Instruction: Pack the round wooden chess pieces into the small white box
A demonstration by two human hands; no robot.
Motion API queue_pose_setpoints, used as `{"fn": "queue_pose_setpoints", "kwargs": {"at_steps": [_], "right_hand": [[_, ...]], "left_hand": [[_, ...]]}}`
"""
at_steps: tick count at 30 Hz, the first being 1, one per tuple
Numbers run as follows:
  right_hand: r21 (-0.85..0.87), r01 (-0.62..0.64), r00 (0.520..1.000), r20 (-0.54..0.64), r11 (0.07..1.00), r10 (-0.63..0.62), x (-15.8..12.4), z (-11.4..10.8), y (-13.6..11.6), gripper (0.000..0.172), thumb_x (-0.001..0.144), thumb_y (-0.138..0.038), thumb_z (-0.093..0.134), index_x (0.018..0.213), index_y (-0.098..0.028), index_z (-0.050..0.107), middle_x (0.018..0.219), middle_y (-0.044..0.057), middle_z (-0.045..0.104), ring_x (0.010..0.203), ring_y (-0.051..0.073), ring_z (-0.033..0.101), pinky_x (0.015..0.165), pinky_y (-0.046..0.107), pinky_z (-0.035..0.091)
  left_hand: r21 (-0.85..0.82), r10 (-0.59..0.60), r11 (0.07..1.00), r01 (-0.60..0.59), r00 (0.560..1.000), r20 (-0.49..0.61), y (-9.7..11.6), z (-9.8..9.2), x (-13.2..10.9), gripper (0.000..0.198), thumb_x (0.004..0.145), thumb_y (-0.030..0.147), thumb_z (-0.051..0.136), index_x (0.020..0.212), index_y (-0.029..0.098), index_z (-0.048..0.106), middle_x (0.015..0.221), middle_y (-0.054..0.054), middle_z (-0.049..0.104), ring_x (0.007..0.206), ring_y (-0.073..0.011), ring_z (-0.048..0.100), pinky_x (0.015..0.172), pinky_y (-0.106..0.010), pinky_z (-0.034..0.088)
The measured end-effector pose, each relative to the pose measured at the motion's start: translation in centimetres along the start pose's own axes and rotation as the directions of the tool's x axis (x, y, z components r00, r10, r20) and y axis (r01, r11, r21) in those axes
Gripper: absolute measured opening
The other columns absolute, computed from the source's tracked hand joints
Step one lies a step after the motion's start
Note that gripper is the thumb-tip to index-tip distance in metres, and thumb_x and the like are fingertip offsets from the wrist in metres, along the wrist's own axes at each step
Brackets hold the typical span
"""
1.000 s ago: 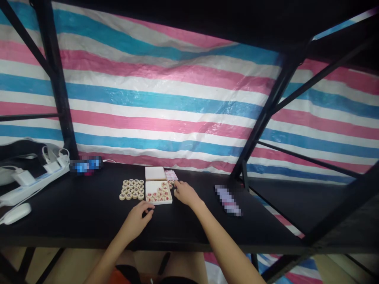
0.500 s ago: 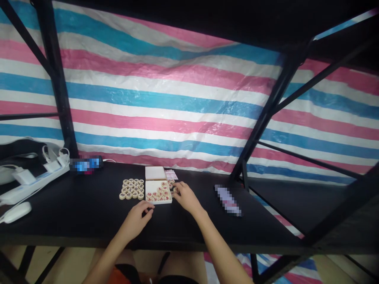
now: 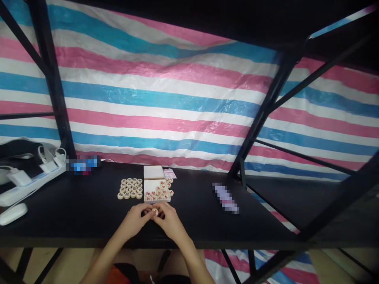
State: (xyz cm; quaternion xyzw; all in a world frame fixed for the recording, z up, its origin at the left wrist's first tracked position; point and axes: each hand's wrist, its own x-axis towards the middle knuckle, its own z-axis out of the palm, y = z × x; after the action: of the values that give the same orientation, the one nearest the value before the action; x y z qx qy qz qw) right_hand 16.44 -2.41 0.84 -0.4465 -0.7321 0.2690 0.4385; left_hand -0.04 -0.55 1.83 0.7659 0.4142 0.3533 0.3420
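Note:
Between the fingertips of my left hand (image 3: 138, 216) and my right hand (image 3: 167, 219) is a round xiangqi piece (image 3: 154, 212) with a red character. Both hands are closed around it, just in front of an open white box (image 3: 157, 200). Several red-marked pieces (image 3: 159, 192) lie inside the box, mostly along its front and right. To the box's left, black-marked pieces (image 3: 130, 189) stand in neat rows. A few loose pieces (image 3: 171, 193) lie against the box's right side.
Pink-and-white paper (image 3: 169, 173) lies behind the box. A blurred phone-like object (image 3: 225, 198) is on the right of the black table (image 3: 189, 225). Far left are a power strip (image 3: 32, 185) with plugs and a white mouse-like object (image 3: 13, 214). Metal posts (image 3: 248, 146) frame the table.
My right hand has come from the loose pieces at the box's right to the front of the box, bringing a red-marked piece. My left hand has shifted slightly and now meets it there.

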Motion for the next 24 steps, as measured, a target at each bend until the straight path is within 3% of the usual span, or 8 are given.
{"fn": "queue_pose_setpoints", "kwargs": {"at_steps": [6,16,24], "right_hand": [[0.08,-0.064,0.998,-0.011,0.995,0.065,0.08,-0.23,-0.03,0.018,0.081,-0.026,0.06,0.098,-0.02,0.064,0.083,0.003,0.068,0.072,0.015,0.063,0.063,0.023,0.048],[0.115,-0.079,0.997,-0.01,0.99,0.081,-0.1,-0.77,-0.58,0.024,0.088,-0.036,0.052,0.1,-0.02,0.064,0.08,0.002,0.07,0.072,0.016,0.065,0.069,0.025,0.049],[0.101,-0.104,0.994,-0.022,0.989,0.107,-0.06,-0.79,-0.6,0.024,0.087,-0.036,0.053,0.101,-0.021,0.064,0.077,0.001,0.069,0.07,0.016,0.064,0.066,0.025,0.049]], "left_hand": [[-0.159,0.011,0.987,-0.008,1.0,0.014,-0.23,-0.11,0.13,0.028,0.086,0.035,0.052,0.101,0.019,0.069,0.09,-0.004,0.073,0.082,-0.0198,0.066,0.078,-0.027,0.049],[-0.14,-0.039,0.989,0.04,0.999,0.01,0.45,-0.35,0.17,0.031,0.084,0.036,0.053,0.102,0.017,0.069,0.087,-0.005,0.073,0.078,-0.0197,0.064,0.069,-0.026,0.046],[-0.109,-0.066,0.992,0.065,0.998,-0.001,-0.41,-0.11,0.32,0.033,0.079,0.034,0.058,0.104,0.015,0.068,0.083,-0.005,0.072,0.069,-0.0168,0.059,0.061,-0.025,0.04]]}}
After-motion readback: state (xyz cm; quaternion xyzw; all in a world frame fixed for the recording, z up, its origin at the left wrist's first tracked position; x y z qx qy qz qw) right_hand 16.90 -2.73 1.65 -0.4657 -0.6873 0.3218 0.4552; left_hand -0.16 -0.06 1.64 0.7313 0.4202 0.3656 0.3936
